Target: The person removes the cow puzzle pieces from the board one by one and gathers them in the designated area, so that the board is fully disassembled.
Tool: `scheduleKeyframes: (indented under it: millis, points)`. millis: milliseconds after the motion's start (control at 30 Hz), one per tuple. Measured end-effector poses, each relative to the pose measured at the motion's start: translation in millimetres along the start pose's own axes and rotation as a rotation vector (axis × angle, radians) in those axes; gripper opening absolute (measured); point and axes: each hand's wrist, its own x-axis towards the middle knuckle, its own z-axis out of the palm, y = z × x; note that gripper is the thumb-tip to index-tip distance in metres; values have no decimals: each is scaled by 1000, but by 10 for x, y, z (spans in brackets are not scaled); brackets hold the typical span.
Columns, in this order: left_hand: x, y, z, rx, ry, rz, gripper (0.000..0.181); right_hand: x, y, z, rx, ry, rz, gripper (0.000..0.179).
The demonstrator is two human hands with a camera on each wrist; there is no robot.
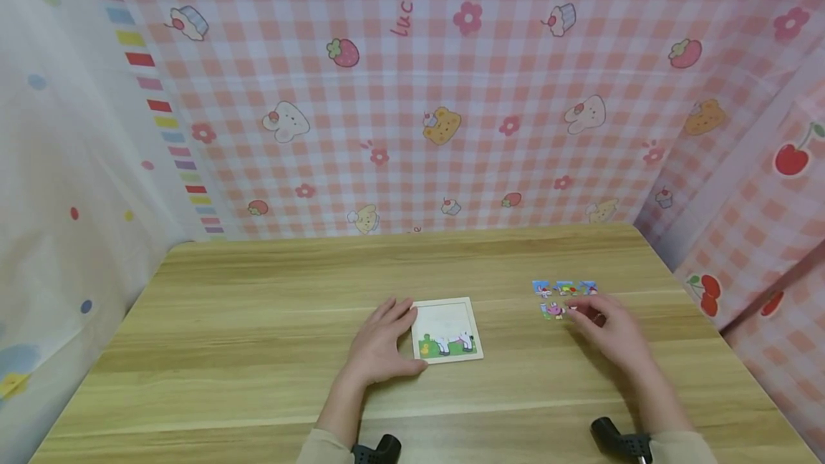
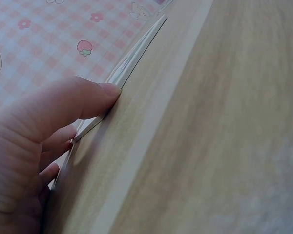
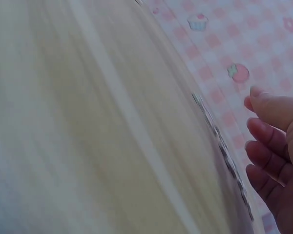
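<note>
A square wooden puzzle board lies flat, with a strip of green picture pieces along its near edge and bare wood above. My left hand spans its near left corner: the thumb touches the front edge and the fingers rest along the left side. Farther right, my right hand is over small colourful puzzle pieces laid in two rows. Its thumb and index finger are close together by a pink-and-green piece, and its other fingers are loosely bent. Part of the nearer row is hidden under this hand.
Both hands work on a wood-grain table. Behind it hangs a pink checked curtain, with a white dotted curtain at the left and more cherry-print cloth at the right. Each wrist wears a black camera mount.
</note>
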Motion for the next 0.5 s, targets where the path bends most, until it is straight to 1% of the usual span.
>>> scheduleKeyframes:
  millis: [100, 167, 300, 367, 500]
  points:
    - [-2, 0, 0, -3, 2, 1, 92, 17, -70, 63, -10, -32, -22, 12]
    - [-3, 1, -2, -3, 3, 3, 92, 25, -110, 112, 2, -50, -44, 12]
    - [-3, 0, 0, -2, 6, 7, 92, 49, -172, 223, 61, -67, -121, 17]
    - [-5, -2, 1, -3, 7, 8, 92, 63, -208, 279, 76, -78, -145, 18]
    - [-4, -2, 0, -8, 10, 10, 92, 81, -323, 369, 104, -119, -152, 17]
